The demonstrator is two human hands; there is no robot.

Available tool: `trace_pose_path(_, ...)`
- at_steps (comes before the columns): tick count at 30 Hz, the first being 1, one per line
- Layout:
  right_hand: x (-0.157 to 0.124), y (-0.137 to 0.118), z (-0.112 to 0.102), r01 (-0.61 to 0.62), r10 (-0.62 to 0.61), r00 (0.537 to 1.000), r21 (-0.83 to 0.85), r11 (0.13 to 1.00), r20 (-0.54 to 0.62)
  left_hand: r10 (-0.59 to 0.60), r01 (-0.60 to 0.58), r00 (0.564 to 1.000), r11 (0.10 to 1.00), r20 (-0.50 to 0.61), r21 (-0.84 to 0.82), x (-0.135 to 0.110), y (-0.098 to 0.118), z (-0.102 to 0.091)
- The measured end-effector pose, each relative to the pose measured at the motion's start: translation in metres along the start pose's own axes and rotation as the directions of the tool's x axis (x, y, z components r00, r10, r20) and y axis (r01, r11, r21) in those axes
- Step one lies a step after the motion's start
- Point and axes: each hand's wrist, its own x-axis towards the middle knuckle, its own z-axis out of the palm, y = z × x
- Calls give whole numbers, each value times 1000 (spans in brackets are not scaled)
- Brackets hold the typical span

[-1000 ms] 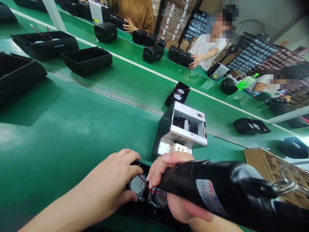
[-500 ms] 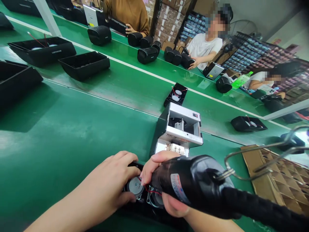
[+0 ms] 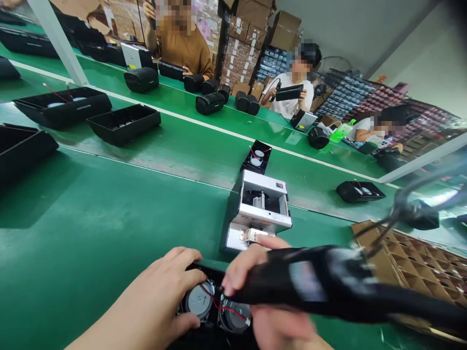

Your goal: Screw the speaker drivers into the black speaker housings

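Against the near edge of the view lies a black speaker housing [image 3: 213,338] with two round speaker drivers [image 3: 200,302] in it and a red wire [image 3: 228,309] across them. My left hand [image 3: 160,287] grips its left end, thumb and fingers curled around a driver. My right hand [image 3: 242,270] is wrapped around a black electric screwdriver [image 3: 270,284], tilted over the right driver; its tip is hidden. A blurred metal hook and a thick black cord trail from its rear. Just beyond my hands stands a silver and black screw feeder [image 3: 262,221].
Open black housings [image 3: 126,124] stand at left on the green bench [image 3: 138,204]. Another housing with drivers [image 3: 257,156] lies behind the feeder, and one more [image 3: 361,191] at right. A divided cardboard box [image 3: 412,265] sits at right. Several co-workers sit across the line.
The screwdriver has lifted and swung right, off the housing, leaving the right driver and the wire's white plug showing. The view has tilted up. A co-worker opposite has raised a black speaker.
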Motion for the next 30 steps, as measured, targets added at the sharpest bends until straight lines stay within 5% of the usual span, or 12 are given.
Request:
trace_pose_path(6, 48, -61, -14, 181, -209, 948, -131, 975, -239, -25, 24, 1000, 999, 14, 29, 2, -4, 3)
trace_pose_path(8, 61, -58, -16, 236, -269, 932, -155, 959, -242, -13, 13, 1000, 999, 17, 30, 2, -5, 3)
trace_pose_path(14, 71, -32, -15, 174, -203, 961, -164, 971, -186, -18, 17, 999, 999, 31, 35, 4, -6, 3)
trace_pose_path(30, 68, -24, -11, 128, -151, 976, -143, 981, -159, 10, -10, 1000, 1000, 0, 3, 2, -11, 6)
